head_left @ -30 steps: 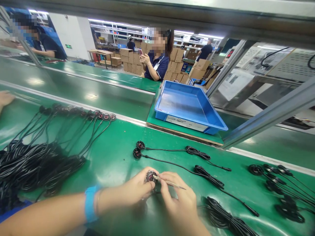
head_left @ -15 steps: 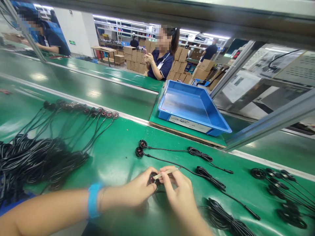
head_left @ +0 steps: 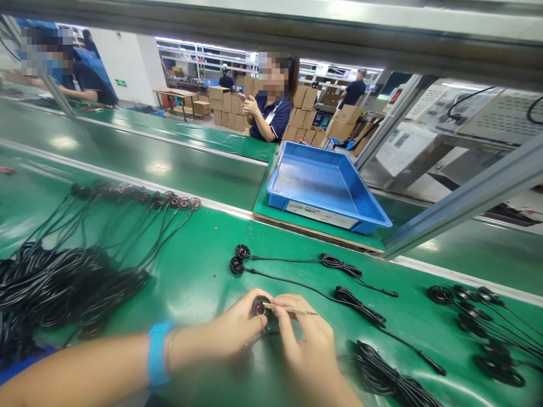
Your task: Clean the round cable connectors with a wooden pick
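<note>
Between the thumb and fingers of my left hand is a small round black part with reddish bits at its centre. My right hand pinches a thin, flat, pale stick, and its tip touches the face of the round part. Just beyond my hands, two similar round parts lie on the green work surface, each with a coiled black cable running right to a plug. A thicker black cable bundle lies to the right of my right hand.
A big pile of cabled round parts covers the left side. More round parts lie at the right. A blue tray stands on a raised board behind, beside a slanted metal post. A co-worker stands across the line.
The stick in my right hand has tilted from slanting upward to lying nearly level, its tip still at the round part. The camera view has shifted slightly.
</note>
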Tool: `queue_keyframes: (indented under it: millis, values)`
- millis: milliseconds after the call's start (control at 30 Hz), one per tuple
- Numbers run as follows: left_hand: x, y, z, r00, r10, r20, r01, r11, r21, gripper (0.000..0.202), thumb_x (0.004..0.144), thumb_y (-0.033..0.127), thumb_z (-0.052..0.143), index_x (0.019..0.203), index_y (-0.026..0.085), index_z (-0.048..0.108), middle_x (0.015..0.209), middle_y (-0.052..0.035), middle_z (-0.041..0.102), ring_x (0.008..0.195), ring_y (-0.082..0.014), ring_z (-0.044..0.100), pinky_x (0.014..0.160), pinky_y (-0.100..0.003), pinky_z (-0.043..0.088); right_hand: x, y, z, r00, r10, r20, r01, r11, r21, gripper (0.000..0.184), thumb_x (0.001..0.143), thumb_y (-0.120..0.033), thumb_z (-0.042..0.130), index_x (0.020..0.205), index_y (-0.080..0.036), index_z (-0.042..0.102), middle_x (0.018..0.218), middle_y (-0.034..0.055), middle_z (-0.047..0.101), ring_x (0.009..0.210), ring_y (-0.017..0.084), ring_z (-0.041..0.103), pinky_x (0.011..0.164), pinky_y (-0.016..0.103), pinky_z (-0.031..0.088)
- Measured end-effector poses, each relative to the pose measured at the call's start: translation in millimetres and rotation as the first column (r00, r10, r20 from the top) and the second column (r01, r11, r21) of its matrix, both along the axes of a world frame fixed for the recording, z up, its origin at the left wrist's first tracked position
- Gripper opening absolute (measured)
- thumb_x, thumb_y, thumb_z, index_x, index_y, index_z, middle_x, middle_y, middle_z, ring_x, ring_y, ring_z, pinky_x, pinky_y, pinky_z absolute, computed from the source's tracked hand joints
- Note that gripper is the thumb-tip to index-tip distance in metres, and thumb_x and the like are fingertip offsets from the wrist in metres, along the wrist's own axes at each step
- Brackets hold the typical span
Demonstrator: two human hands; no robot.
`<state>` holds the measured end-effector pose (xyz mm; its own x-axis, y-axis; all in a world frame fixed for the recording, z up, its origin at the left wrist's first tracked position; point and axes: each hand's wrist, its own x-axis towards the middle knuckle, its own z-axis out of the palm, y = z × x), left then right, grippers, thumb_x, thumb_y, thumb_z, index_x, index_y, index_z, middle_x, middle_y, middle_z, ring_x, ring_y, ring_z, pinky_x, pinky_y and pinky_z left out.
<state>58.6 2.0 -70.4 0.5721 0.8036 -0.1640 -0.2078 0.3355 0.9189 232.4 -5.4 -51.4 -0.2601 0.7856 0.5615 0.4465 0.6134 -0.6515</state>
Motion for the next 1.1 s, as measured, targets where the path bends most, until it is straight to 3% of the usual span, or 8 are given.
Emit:
queue_keyframes:
  millis: [100,200,333,467,667,967,1100]
  values:
    - [-1,0,7.7,0.999,-0.012,-0.036,0.013,0.999,0.049,0.027,0.090,0.031,0.054,0.110,0.019,0.041,0.066,0.0089,0.036,0.054,-0.0088,0.032,0.052,-0.023,0.027,-2,2,-4.2,0.999,0.044,-0.003,-0.044,0.999,-0.004,0.025,0.092,-0.007,0.051,0.109,-0.023,0.058,0.099,0.0037,0.065,0.094,0.015,0.063,0.081,0.027,0.051]
    - [-2,1,17.6,0.995,0.005,-0.098,0.011,0.987,0.163,0.021,0.087,0.022,0.055,0.104,0.017,0.044,0.082,0.0033,0.042,0.073,-0.0125,0.041,0.069,-0.026,0.035,-3,2,-1.4,0.996,0.092,0.018,-0.091,0.995,-0.046,0.025,0.092,-0.006,0.049,0.109,-0.023,0.058,0.099,0.0033,0.064,0.093,0.014,0.062,0.080,0.026,0.051]
    - [-3,2,21.5,0.998,-0.011,-0.062,0.020,0.989,0.149,0.020,0.087,0.018,0.052,0.106,0.016,0.044,0.088,0.0016,0.043,0.082,-0.0144,0.041,0.078,-0.029,0.036,1,2,7.1,0.990,0.141,0.032,-0.138,0.988,-0.070,0.026,0.093,-0.006,0.047,0.110,-0.023,0.058,0.100,0.0035,0.063,0.093,0.013,0.062,0.080,0.026,0.051]
    - [-4,2,15.0,0.996,0.003,-0.095,0.013,0.986,0.165,0.021,0.087,0.017,0.053,0.107,0.017,0.046,0.090,0.0016,0.045,0.081,-0.0137,0.042,0.078,-0.028,0.036,5,5,11.6,0.989,0.146,-0.007,-0.146,0.989,-0.029,0.029,0.092,-0.004,0.048,0.111,-0.023,0.057,0.101,0.0037,0.064,0.095,0.013,0.063,0.081,0.026,0.052]
    - [-4,0,11.4,0.996,-0.041,-0.075,0.046,0.997,0.063,0.022,0.090,0.022,0.052,0.110,0.020,0.044,0.070,0.0073,0.037,0.062,-0.0108,0.036,0.064,-0.025,0.033,5,9,9.1,0.984,0.176,0.043,-0.173,0.983,-0.060,0.025,0.093,-0.006,0.046,0.108,-0.023,0.057,0.099,0.0034,0.065,0.093,0.013,0.064,0.079,0.026,0.053]
    - [0,1,23.6,0.993,0.042,-0.109,-0.028,0.992,0.126,0.014,0.079,0.018,0.054,0.088,0.020,0.044,0.078,0.0040,0.039,0.078,-0.0147,0.041,0.074,-0.028,0.036,-2,16,19.3,0.933,0.303,0.192,-0.300,0.953,-0.042,0.026,0.094,-0.007,0.039,0.103,-0.021,0.059,0.094,0.0042,0.067,0.089,0.015,0.065,0.078,0.029,0.053]
    - [0,0,24.8,0.997,0.001,-0.071,0.011,0.987,0.162,0.024,0.075,0.014,0.054,0.095,0.020,0.043,0.086,0.0020,0.041,0.082,-0.0156,0.041,0.075,-0.029,0.036,4,13,23.1,0.952,0.295,0.080,-0.290,0.954,-0.072,0.024,0.094,-0.010,0.045,0.106,-0.022,0.061,0.095,0.0043,0.068,0.090,0.015,0.064,0.079,0.030,0.054]
